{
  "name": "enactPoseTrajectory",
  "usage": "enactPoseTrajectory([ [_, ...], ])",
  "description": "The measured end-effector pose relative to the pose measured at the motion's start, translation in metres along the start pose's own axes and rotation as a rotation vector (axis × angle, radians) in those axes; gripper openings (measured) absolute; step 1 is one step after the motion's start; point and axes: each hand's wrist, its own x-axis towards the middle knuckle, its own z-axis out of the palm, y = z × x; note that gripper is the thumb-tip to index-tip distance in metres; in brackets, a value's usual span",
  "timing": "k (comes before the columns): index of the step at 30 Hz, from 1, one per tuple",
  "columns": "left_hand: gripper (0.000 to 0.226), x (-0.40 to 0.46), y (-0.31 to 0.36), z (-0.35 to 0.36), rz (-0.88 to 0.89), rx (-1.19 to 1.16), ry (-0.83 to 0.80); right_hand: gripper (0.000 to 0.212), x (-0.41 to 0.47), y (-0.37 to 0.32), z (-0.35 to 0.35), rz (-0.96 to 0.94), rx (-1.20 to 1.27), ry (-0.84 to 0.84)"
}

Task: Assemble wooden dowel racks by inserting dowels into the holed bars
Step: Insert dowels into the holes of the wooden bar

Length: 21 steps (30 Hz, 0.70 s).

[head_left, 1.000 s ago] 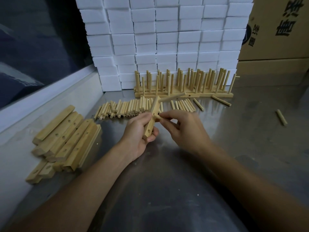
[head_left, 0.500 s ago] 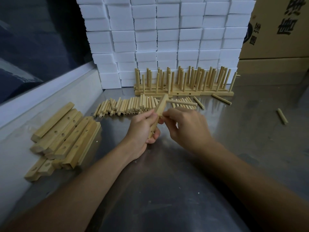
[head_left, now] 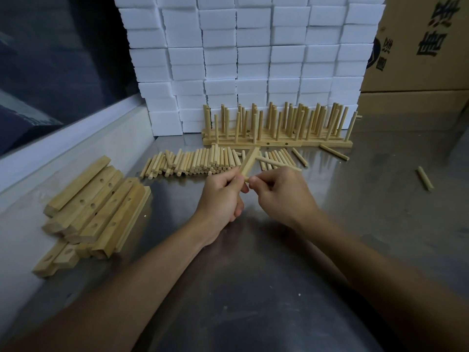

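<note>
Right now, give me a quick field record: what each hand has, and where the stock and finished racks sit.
left hand: grips a holed bar, tilted up and away
right hand: pinches a dowel beside the bar
loose dowels: row beyond the hands
spare bars: stacked at left
finished racks: back, against white blocks
stray dowel: far right

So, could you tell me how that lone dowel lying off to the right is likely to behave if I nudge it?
The lone dowel is round and lies flat on the smooth metal table, so a sideways nudge would probably roll it. It looks like solid wood, so likely stiff, and light given how slim it is. Nothing lies beside it to stop it, so it may travel.
</note>
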Motion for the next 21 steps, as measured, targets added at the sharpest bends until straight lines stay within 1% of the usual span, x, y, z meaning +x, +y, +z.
enactPoseTrajectory([
  [2,0.026,0.002,0.000,0.000,-0.035,0.015,0.030,0.028,-0.001,-0.001,-0.002,-0.231,-0.438,0.008],
  [3,0.027,0.004,0.000,0.001,-0.054,0.017,0.045,0.026,-0.001,-0.003,-0.001,-0.269,-0.558,-0.001],
  [4,0.027,0.004,-0.001,0.001,-0.067,0.017,0.055,0.024,-0.001,-0.005,0.001,-0.253,-0.588,-0.010],
  [5,0.027,0.005,-0.001,0.001,-0.072,0.018,0.057,0.022,-0.001,-0.006,0.004,-0.215,-0.568,-0.011],
  [6,0.027,0.005,-0.001,0.002,-0.068,0.027,0.052,0.024,-0.002,-0.008,0.006,-0.169,-0.533,-0.011],
  [8,0.026,0.004,-0.002,0.003,-0.039,0.068,0.046,0.035,0.001,-0.007,0.008,-0.085,-0.450,-0.015],
  [11,0.027,0.002,-0.004,0.004,0.073,0.149,0.058,0.042,0.010,-0.006,0.001,0.134,-0.159,-0.071],
  [13,0.028,0.002,-0.005,0.006,0.145,0.218,0.050,0.040,0.013,-0.003,-0.004,0.257,0.046,-0.125],
  [14,0.030,0.002,-0.006,0.007,0.152,0.234,0.042,0.038,0.013,-0.002,-0.006,0.293,0.103,-0.141],
  [17,0.034,0.003,-0.007,0.008,0.087,0.165,0.017,0.036,0.010,0.004,-0.006,0.277,0.119,-0.146],
  [21,0.032,0.006,-0.001,-0.001,-0.055,-0.109,-0.037,0.035,0.004,0.008,0.000,0.124,0.011,-0.082],
])
